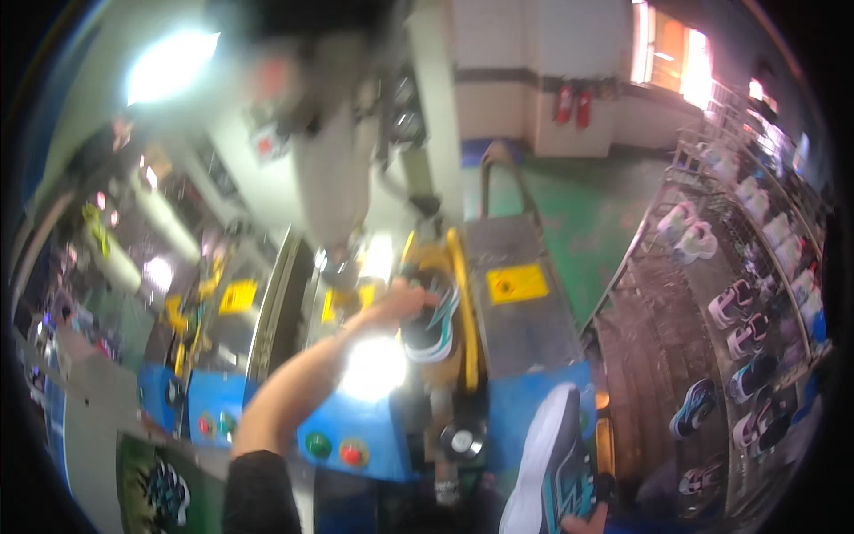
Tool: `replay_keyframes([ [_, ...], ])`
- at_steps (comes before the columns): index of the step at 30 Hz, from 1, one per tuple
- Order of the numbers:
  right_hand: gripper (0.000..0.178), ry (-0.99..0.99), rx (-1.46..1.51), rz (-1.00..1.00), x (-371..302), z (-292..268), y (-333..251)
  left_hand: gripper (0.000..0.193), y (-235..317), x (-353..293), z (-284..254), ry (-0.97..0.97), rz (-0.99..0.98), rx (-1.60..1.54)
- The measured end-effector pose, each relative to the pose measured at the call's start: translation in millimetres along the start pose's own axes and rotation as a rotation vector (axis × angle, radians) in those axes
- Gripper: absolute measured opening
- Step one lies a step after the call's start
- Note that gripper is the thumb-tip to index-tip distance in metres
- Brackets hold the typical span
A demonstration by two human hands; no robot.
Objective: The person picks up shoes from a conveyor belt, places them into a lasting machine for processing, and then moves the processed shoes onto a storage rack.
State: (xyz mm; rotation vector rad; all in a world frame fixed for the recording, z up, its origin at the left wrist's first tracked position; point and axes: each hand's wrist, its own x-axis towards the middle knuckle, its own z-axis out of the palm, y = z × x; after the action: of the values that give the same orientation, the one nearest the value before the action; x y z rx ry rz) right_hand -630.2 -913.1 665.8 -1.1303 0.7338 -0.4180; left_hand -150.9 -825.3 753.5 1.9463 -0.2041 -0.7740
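My left hand (402, 303) reaches forward into a pressing machine, its fingers closed over the upper of a dark sneaker (438, 331) with teal and white stripes. That sneaker sits between two yellow guards (466, 311) of the machine. At the lower edge, my right hand (589, 521) grips a second sneaker (544, 463), dark and teal with a thick white sole. The shoe is tilted, with its sole facing left. Only a few fingers of my right hand show.
Blue panels with green and red buttons (353, 452) front the machine. To the right, a rack (645, 356) carries several shoes on sloping shelves. More shoes lie in a green-lined bin (165, 489) at lower left. Fire extinguishers (574, 105) hang on the far wall.
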Motion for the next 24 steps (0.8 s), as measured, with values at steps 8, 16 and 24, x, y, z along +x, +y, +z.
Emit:
replay_keyframes([
  [8,0.032,-0.373,0.146,0.487,140,172,-93,0.089,-145,-296,-44,0.045,0.106,-0.625],
  [16,0.046,-0.225,-1.289,-0.313,330,310,-70,0.069,-255,-429,-12,0.653,-0.151,-1.008],
  [24,0.072,-0.168,-1.176,-0.481,315,312,-11,0.062,-307,-407,-5,0.831,-0.481,-1.156],
])
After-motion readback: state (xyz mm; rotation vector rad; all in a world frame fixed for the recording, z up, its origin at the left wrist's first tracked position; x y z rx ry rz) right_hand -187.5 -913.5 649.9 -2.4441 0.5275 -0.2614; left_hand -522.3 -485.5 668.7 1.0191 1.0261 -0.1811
